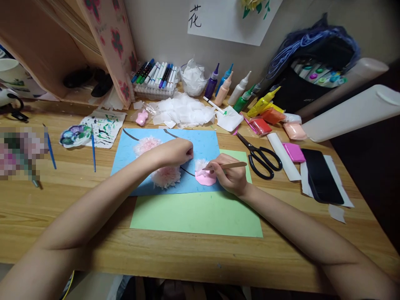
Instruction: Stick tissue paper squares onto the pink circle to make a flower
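Observation:
My right hand point(231, 174) grips a thin wooden clay tool point(235, 165), its tip over a round pink clay patch point(205, 178). White tissue tufts point(202, 164) cover the patch's upper part. My left hand point(181, 151) is closed, to the left of the patch, over the blue paper point(200, 139); anything inside its fingers is hidden. Below and beside my left forearm are two fluffy pale pink tissue flowers, the upper flower point(146, 145) and the lower flower point(167, 178). Dark curved stem lines point(187, 171) run across the blue sheet.
A green sheet point(193, 214) lies beneath the blue one. Black-handled scissors point(261, 156) and a phone point(323, 177) rest at the right. Behind stand paint bottles point(223, 89), a heap of white tissue squares point(184, 110) and markers point(156, 75). Paintbrushes point(93, 150) lie left.

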A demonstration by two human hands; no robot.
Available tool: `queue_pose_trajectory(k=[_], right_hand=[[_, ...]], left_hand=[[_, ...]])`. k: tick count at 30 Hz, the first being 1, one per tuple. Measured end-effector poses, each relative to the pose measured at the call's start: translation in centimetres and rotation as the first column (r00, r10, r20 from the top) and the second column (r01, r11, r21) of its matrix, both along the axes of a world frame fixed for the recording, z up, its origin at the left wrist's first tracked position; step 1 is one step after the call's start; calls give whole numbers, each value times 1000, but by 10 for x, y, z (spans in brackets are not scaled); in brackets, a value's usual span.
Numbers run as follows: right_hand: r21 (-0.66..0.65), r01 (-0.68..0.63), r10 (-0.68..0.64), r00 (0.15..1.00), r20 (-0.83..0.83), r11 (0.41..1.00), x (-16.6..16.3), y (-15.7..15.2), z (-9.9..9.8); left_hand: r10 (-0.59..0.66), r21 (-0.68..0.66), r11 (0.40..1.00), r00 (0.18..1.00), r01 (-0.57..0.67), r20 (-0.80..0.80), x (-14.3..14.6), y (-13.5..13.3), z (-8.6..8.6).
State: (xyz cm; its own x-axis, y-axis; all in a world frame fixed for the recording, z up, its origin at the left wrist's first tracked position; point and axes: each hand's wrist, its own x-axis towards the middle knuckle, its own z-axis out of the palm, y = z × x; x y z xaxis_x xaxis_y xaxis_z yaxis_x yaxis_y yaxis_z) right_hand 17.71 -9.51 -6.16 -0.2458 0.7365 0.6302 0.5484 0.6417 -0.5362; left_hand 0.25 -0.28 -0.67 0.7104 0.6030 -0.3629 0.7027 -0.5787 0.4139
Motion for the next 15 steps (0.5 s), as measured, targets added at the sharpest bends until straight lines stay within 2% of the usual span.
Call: queue_pose_trajectory(k=[7,15], right_hand=[[-110,88,-95,994,-59,990,-8,2,2],[-42,60,-64,992,-112,997,-5,-2,2]], left_hand=[[-36,-8,999,999,35,-9,-1,5,-8],[-39,-28,999,999,38,-15,-1,6,-6]])
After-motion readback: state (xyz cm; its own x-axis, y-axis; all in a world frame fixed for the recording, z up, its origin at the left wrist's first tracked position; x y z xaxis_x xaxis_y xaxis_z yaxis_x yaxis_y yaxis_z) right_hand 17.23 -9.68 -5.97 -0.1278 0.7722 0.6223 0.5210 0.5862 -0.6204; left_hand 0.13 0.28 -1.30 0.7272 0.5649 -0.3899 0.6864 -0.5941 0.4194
